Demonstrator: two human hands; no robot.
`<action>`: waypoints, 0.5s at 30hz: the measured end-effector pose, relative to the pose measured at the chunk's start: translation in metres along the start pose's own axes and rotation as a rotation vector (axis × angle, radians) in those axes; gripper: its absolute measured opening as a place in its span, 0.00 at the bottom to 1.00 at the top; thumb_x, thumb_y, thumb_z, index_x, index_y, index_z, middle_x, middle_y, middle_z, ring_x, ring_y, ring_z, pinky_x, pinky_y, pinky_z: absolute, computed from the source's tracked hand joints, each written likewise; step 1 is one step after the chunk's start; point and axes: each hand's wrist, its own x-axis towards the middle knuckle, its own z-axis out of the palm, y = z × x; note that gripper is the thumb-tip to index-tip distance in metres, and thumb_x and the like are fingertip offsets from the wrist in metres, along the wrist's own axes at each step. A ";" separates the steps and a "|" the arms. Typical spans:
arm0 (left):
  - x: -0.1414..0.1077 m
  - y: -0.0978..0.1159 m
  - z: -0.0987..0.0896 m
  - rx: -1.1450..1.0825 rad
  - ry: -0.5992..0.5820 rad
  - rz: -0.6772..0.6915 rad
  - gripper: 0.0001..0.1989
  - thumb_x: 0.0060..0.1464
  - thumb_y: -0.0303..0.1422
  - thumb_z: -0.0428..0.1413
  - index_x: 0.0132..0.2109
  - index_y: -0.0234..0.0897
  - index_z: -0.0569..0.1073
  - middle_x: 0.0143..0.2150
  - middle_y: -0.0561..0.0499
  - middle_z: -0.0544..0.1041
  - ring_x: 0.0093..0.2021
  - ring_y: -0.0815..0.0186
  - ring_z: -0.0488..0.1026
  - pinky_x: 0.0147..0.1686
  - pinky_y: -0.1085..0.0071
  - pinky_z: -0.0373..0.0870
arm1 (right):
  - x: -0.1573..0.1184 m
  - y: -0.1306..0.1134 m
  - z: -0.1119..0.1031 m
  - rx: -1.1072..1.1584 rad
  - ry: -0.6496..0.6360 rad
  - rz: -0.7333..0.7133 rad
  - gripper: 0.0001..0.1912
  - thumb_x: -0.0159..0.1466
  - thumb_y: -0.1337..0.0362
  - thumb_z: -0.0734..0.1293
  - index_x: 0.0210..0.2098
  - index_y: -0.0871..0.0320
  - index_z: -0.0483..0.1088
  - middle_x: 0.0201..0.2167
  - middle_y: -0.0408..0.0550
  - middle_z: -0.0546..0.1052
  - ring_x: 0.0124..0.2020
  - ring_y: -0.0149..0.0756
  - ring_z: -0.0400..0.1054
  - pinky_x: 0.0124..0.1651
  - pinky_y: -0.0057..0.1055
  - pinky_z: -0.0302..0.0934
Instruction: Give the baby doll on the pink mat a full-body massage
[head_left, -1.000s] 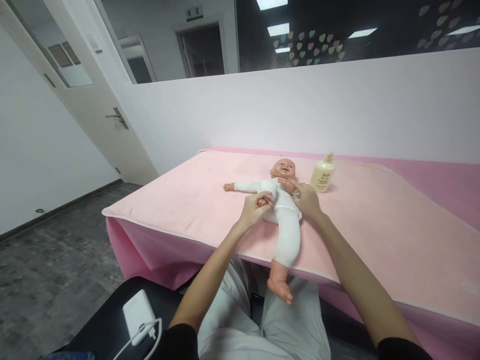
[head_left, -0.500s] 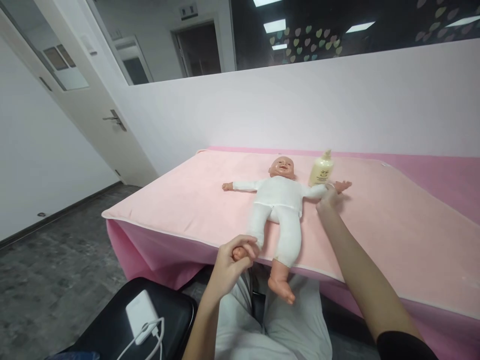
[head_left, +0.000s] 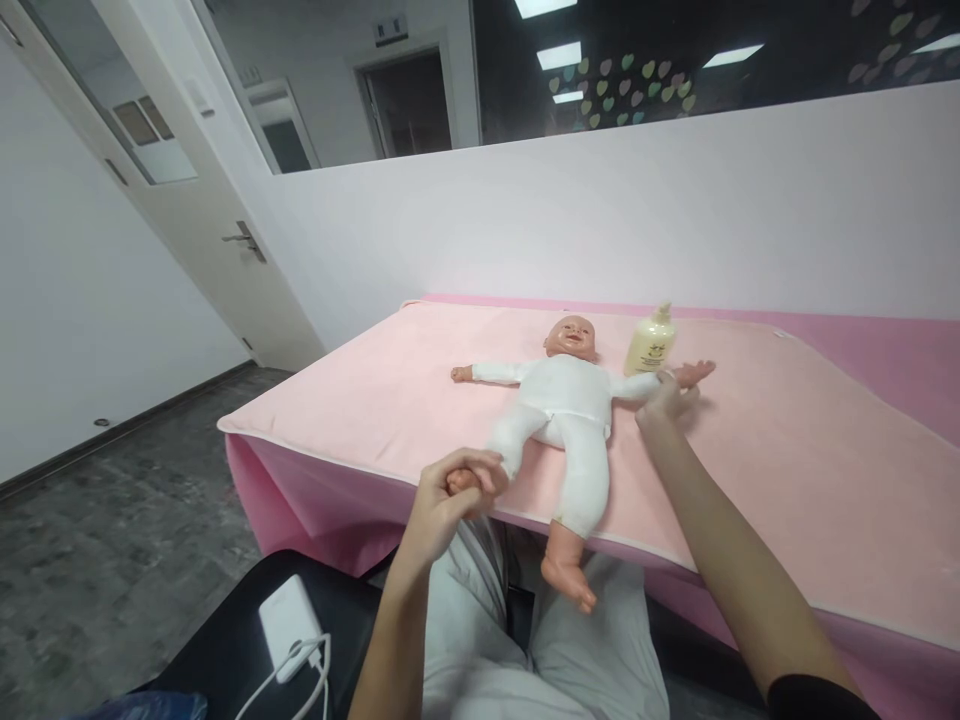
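The baby doll [head_left: 564,395] lies on its back on a pale pink blanket [head_left: 360,400], face up, its head [head_left: 572,338] towards the white wall [head_left: 525,230] and its legs towards the person's lap; it wears a white long-sleeved top and white trousers, with the hands and feet bare. The left hand [head_left: 457,495] is curled closed around the doll's right foot [head_left: 463,481], the tip of which shows between finger and thumb; that leg is bent outwards and the foot is at the near edge of the table. The right hand [head_left: 666,400] is closed about the doll's left forearm near the cuff, its fingers partly hidden; the doll's left hand [head_left: 695,374] sticks out beyond the grip, fingers spread. The doll's right arm [head_left: 499,373] is stretched out to the side, resting on the blanket; the left foot [head_left: 568,572] juts past the table edge over the person's pale trousers [head_left: 600,650]. A yellowish pump bottle [head_left: 649,348] stands upright just behind the doll's left forearm; whether they touch, I cannot tell. A white power bank [head_left: 286,625] with a white cable [head_left: 325,665] lies on a black chair seat [head_left: 341,605].
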 end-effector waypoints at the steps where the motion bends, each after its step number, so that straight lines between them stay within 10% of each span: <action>1: 0.007 0.008 0.000 0.020 0.016 0.078 0.11 0.39 0.24 0.54 0.33 0.34 0.76 0.27 0.50 0.75 0.38 0.60 0.74 0.30 0.71 0.72 | -0.003 -0.002 0.003 0.001 0.012 -0.054 0.33 0.55 0.63 0.61 0.60 0.53 0.55 0.61 0.53 0.63 0.58 0.42 0.63 0.58 0.45 0.60; 5: 0.056 0.015 0.015 0.059 -0.030 0.357 0.12 0.41 0.24 0.55 0.36 0.36 0.76 0.29 0.51 0.77 0.40 0.61 0.75 0.38 0.68 0.73 | -0.024 -0.017 0.013 -0.119 -0.212 -0.253 0.30 0.50 0.64 0.65 0.54 0.57 0.66 0.52 0.50 0.72 0.51 0.42 0.68 0.55 0.41 0.61; 10: 0.111 -0.032 0.041 0.154 -0.205 0.313 0.09 0.39 0.22 0.53 0.29 0.35 0.76 0.29 0.49 0.77 0.51 0.57 0.73 0.51 0.64 0.67 | -0.043 -0.024 0.014 -0.391 -0.759 -0.508 0.23 0.52 0.68 0.63 0.47 0.54 0.73 0.45 0.48 0.77 0.46 0.43 0.69 0.52 0.40 0.62; 15: 0.116 -0.049 0.043 0.166 -0.222 0.267 0.13 0.39 0.21 0.52 0.32 0.35 0.77 0.30 0.49 0.77 0.55 0.57 0.70 0.51 0.66 0.66 | -0.043 -0.021 0.011 -0.442 -0.756 -0.556 0.26 0.52 0.69 0.60 0.49 0.55 0.73 0.46 0.49 0.77 0.45 0.42 0.70 0.49 0.39 0.62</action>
